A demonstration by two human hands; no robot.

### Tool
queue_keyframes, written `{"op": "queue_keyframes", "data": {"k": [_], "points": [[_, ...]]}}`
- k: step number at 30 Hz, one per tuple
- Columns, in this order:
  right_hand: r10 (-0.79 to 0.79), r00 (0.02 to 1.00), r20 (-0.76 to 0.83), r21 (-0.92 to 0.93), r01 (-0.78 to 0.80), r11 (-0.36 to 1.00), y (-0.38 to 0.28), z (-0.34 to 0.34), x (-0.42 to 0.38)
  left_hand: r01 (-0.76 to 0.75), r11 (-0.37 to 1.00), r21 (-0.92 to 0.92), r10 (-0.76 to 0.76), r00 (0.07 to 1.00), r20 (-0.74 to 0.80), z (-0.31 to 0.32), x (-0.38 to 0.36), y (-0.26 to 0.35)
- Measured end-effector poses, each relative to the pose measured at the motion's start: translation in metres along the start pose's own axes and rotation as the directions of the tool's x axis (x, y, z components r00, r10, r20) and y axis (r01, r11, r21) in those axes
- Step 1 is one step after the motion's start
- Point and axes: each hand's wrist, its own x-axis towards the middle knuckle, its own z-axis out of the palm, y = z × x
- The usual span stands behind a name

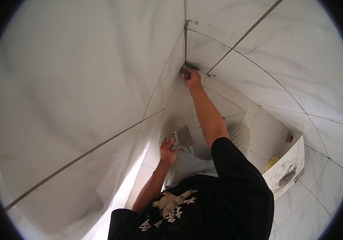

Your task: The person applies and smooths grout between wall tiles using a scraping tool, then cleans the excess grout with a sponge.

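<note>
My left hand (168, 151) is closed around the edge of a flat plate (177, 140) smeared with pale residue, with grey paste (186, 137) on its far side. Whether the plate has a handle is hidden by my fingers. Further out, my right hand (192, 78) grips a dark flat scraper (187, 70) pressed into the corner where two tiled walls meet near the floor. A dark joint line (185, 44) runs up that corner above the scraper.
White veined wall tiles (79, 72) rise on the left, and more wall tiles (283, 56) on the right. At lower right stands a stained white panel (285, 170) with a yellow object (272, 162) behind it. Floor tiles (223, 100) lie below my right arm.
</note>
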Motion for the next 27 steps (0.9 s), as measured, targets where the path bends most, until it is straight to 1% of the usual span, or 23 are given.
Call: {"op": "queue_keyframes", "data": {"k": [1,3,4,6,7,9,10,11,12,13,14,15,19,21,22,24,25,27], "points": [[-0.001,1.000,-0.003,0.003,0.001,1.000,0.000,0.002,-0.011,0.003,1.000,0.003,-0.003,1.000,-0.001,0.001,0.000,0.001],[-0.065,0.994,0.090,-0.013,0.066,0.998,0.002,0.002,-0.039,0.021,1.000,0.001,-0.021,0.999,0.025,0.004,-0.001,0.002],[-0.066,0.994,0.087,-0.012,0.068,0.998,0.003,-0.003,-0.049,0.025,1.000,0.002,-0.025,0.999,0.025,0.003,0.000,0.001],[-0.063,0.986,0.157,-0.101,0.080,0.992,0.003,-0.010,-0.059,0.006,1.000,0.014,-0.006,1.000,0.031,0.002,0.001,0.002],[-0.067,0.985,0.161,-0.100,0.084,0.991,0.003,-0.010,-0.058,0.005,1.000,0.014,-0.006,0.999,0.036,0.002,0.000,0.001],[-0.037,0.999,0.040,-0.176,0.043,0.983,0.003,-0.006,-0.050,0.034,0.999,0.036,-0.032,0.999,-0.041,0.002,0.000,0.003],[-0.040,0.998,0.053,-0.175,0.048,0.983,0.005,-0.006,-0.035,0.024,0.999,0.037,-0.022,0.999,-0.032,-0.007,0.005,-0.001],[-0.029,0.999,0.031,-0.124,0.033,0.992,0.006,-0.007,-0.015,-0.127,0.932,0.340,0.118,0.992,0.046,-0.022,0.013,-0.009],[-0.015,1.000,0.005,-0.073,0.015,0.997,0.008,-0.004,-0.016,-0.272,0.755,0.596,0.224,0.962,0.155,-0.018,0.008,-0.007],[-0.013,1.000,0.004,-0.071,0.014,0.997,0.013,-0.009,-0.021,-0.270,0.754,0.599,0.223,0.963,0.154,-0.014,0.000,-0.005],[-0.022,0.999,0.041,-0.082,0.025,0.996,0.011,-0.008,-0.024,-0.140,0.924,0.357,0.129,0.990,0.054,-0.006,-0.003,-0.003],[-0.033,0.996,0.086,-0.098,0.041,0.994,0.005,0.002,-0.033,-0.011,0.998,0.068,0.011,1.000,-0.006,0.007,-0.004,0.002],[-0.043,0.992,0.119,-0.142,0.060,0.988,-0.008,0.023,-0.077,-0.006,1.000,0.002,0.005,0.999,0.047,0.002,-0.003,-0.005],[-0.051,0.985,0.165,-0.111,0.070,0.991,-0.014,0.036,-0.100,-0.034,0.999,-0.010,0.035,0.991,0.126,0.003,-0.001,-0.004],[-0.060,0.983,0.173,-0.118,0.082,0.990,-0.017,0.043,-0.119,-0.037,0.999,-0.019,0.039,0.990,0.139,0.005,-0.003,-0.004],[-0.093,0.972,0.215,-0.151,0.127,0.980,-0.024,0.060,-0.157,-0.025,1.000,-0.015,0.027,0.992,0.122,0.009,-0.007,-0.002],[-0.103,0.968,0.227,-0.159,0.141,0.977,-0.027,0.068,-0.169,-0.030,0.999,-0.026,0.034,0.990,0.138,0.009,-0.006,-0.002],[-0.131,0.951,0.280,-0.123,0.170,0.978,-0.032,0.079,-0.195,-0.040,0.999,-0.011,0.041,0.989,0.140,0.005,-0.006,-0.005]]}}
